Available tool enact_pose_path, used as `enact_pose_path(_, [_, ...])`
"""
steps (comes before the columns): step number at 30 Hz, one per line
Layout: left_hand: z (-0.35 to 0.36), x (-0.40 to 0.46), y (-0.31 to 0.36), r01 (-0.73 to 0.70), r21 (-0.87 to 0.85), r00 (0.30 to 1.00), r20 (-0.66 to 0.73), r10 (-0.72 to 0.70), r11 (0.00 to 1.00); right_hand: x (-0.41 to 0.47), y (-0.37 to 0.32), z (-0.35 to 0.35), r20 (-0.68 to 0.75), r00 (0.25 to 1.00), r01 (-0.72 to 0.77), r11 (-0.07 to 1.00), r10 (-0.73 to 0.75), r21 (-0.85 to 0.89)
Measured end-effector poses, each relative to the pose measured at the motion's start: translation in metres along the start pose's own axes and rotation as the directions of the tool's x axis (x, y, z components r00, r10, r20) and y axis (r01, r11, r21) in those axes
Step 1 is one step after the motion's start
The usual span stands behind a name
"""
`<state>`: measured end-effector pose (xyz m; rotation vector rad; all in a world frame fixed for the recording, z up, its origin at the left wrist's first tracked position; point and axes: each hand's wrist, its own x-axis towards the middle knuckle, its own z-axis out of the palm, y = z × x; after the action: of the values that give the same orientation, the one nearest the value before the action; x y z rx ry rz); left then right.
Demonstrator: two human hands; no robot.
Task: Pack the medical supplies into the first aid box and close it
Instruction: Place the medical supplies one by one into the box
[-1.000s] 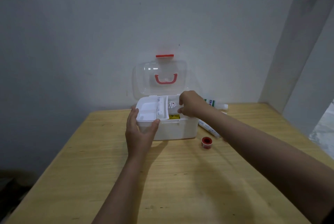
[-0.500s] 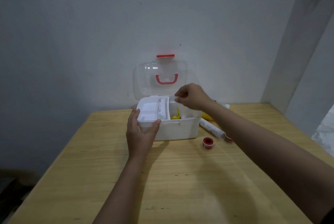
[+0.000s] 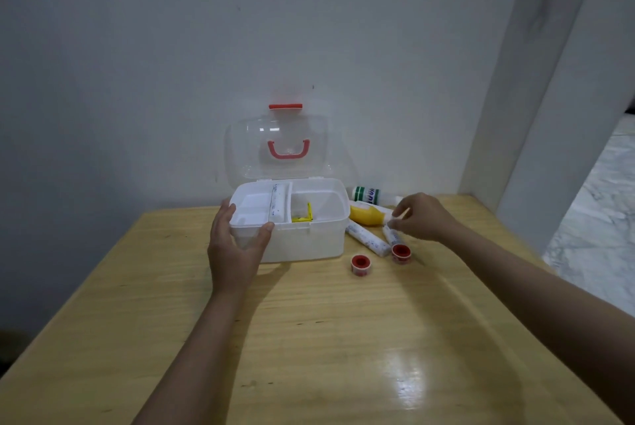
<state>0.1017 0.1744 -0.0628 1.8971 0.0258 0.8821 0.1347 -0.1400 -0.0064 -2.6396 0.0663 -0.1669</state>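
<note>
The white first aid box [image 3: 302,242] stands open at the table's back, its clear lid [image 3: 275,150] with a red handle upright. Inside, a white tray [image 3: 252,208] holds one bandage roll [image 3: 277,206]; a yellow item [image 3: 304,217] lies in the right part. My left hand [image 3: 233,249] grips the box's front left corner. Right of the box lie a yellow bottle [image 3: 366,215], a white bottle with a green label [image 3: 371,191], a long bandage roll [image 3: 367,242], a shorter bandage roll [image 3: 393,238] and two red tape rolls [image 3: 359,264] [image 3: 401,253]. My right hand [image 3: 422,217] pinches the shorter roll's far end.
The wooden table [image 3: 309,338] stands in a corner, with a white wall behind the box and a white wall panel [image 3: 536,98] at its right edge. Its front half holds only my forearms.
My right hand has left the inside of the box and moved right and down to the supplies beside it. My left hand has stayed on the box corner.
</note>
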Motion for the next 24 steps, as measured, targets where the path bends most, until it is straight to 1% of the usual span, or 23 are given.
enact_pose_path(3, [0.000, 0.000, 0.000, -0.001, 0.012, 1.000, -0.004, 0.001, 1.000, -0.005, 0.008, 0.016, 0.052, 0.997, -0.063, 0.998, 0.062, 0.014])
enact_pose_path(9, [0.000, 0.001, 0.000, 0.015, 0.012, 1.000, -0.004, -0.015, 1.000, -0.008, 0.010, 0.022, -0.015, 0.989, -0.141, 0.974, 0.146, 0.175])
enact_pose_path(12, [0.000, 0.001, 0.001, 0.013, 0.014, 1.000, -0.007, -0.013, 1.000, -0.010, 0.008, 0.019, -0.093, 0.985, -0.121, 0.968, 0.144, 0.219])
enact_pose_path(15, [0.000, 0.001, 0.001, 0.015, 0.009, 1.000, -0.009, -0.015, 1.000, -0.015, -0.005, 0.008, -0.228, 0.971, -0.012, 0.971, 0.068, 0.237])
enact_pose_path(18, [0.000, 0.001, 0.002, 0.014, -0.002, 1.000, -0.005, -0.014, 1.000, -0.023, -0.037, 0.002, -0.296, 0.954, 0.149, 0.931, -0.046, 0.334])
enact_pose_path(20, [-0.002, 0.002, 0.003, 0.020, 0.005, 1.000, 0.006, -0.020, 1.000, -0.027, -0.065, 0.001, -0.300, 0.944, 0.258, 0.880, -0.140, 0.399])
enact_pose_path(21, [-0.003, 0.002, 0.004, 0.030, 0.011, 0.999, 0.016, -0.030, 0.999, -0.028, -0.080, 0.001, -0.285, 0.937, 0.309, 0.862, -0.203, 0.401])
enact_pose_path(24, [-0.008, 0.005, 0.007, 0.060, 0.029, 0.997, 0.041, -0.061, 0.998, -0.025, -0.124, 0.011, -0.189, 0.897, 0.440, 0.843, -0.399, 0.309])
